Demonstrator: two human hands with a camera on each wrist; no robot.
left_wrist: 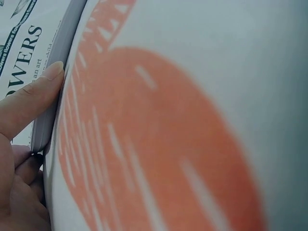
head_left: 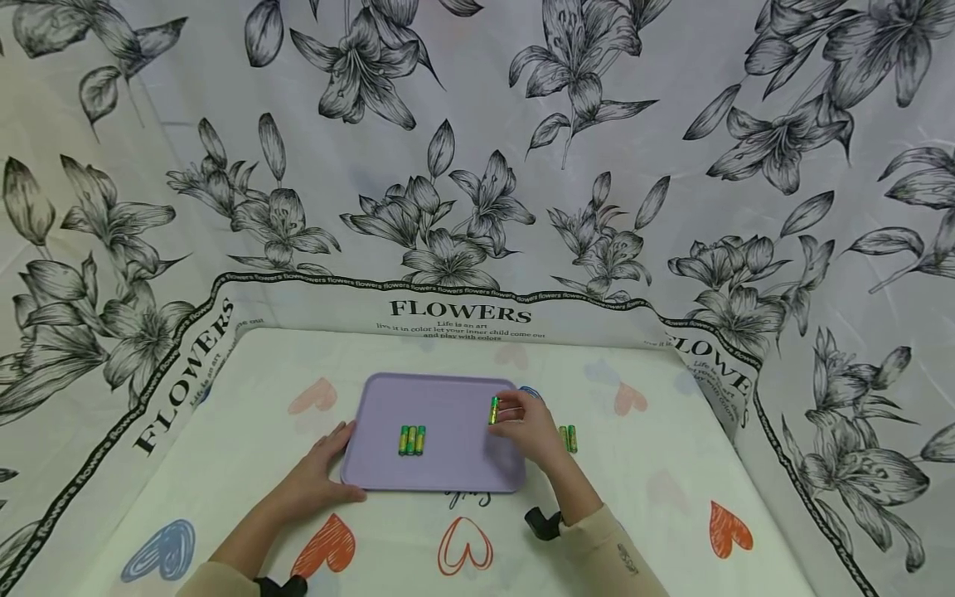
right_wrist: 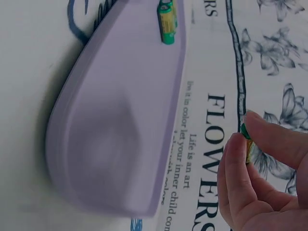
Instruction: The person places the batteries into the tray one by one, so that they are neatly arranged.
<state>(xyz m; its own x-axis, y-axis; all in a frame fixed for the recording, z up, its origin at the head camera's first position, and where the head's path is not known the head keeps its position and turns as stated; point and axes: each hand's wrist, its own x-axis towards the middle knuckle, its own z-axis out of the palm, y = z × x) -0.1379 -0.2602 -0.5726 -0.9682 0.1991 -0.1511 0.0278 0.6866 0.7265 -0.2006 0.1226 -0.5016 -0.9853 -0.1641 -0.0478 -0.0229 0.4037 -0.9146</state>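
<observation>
A light purple tray (head_left: pixel 455 456) lies on the table. Its left front corner is held by my left hand (head_left: pixel 317 479), the thumb at the front edge and the fingers along the left side. The thumb presses on the tray's outer wall (left_wrist: pixel 50 103) in the left wrist view. Three green and yellow batteries (head_left: pixel 412 440) stand in a row, side by side, left of the tray's middle. Over the right part of the tray, my right hand (head_left: pixel 525 423) pinches another battery (head_left: pixel 494 410) between thumb and fingertips. That battery (right_wrist: pixel 249 144) is partly covered by the fingers in the right wrist view.
Two more batteries (head_left: pixel 571 439) lie on the table right of the tray, partly behind the right forearm. A white cloth (head_left: pixel 403 547) printed with hearts covers the table. Flower-printed fabric (head_left: pixel 462 224) rises behind and at both sides. Dark wrist devices (head_left: pixel 543 524) sit at both cuffs.
</observation>
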